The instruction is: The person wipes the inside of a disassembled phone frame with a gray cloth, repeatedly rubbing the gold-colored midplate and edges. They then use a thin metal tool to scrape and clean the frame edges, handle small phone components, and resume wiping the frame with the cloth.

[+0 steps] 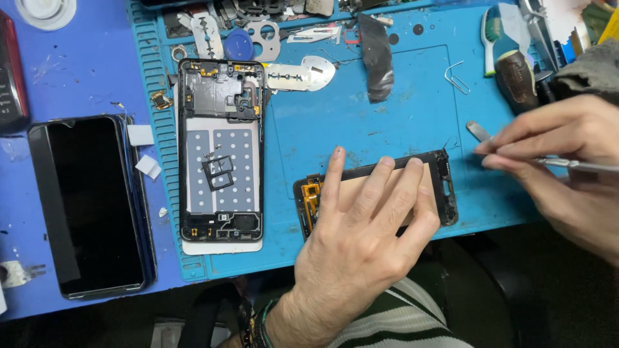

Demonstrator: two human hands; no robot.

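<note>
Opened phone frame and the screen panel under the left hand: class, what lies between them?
In the head view, only bare blue mat separates the opened phone frame from the screen panel under the left hand.

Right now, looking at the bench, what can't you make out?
Head view only:
- Phone panel: mostly covered by the left hand; its middle is hidden.
- Metal tool in the right hand: its handle runs off the right edge.
- Toothbrush: part lies under a translucent sheet.
- Small parts along the mat's top: cut by the edge, too small to tell.
</note>
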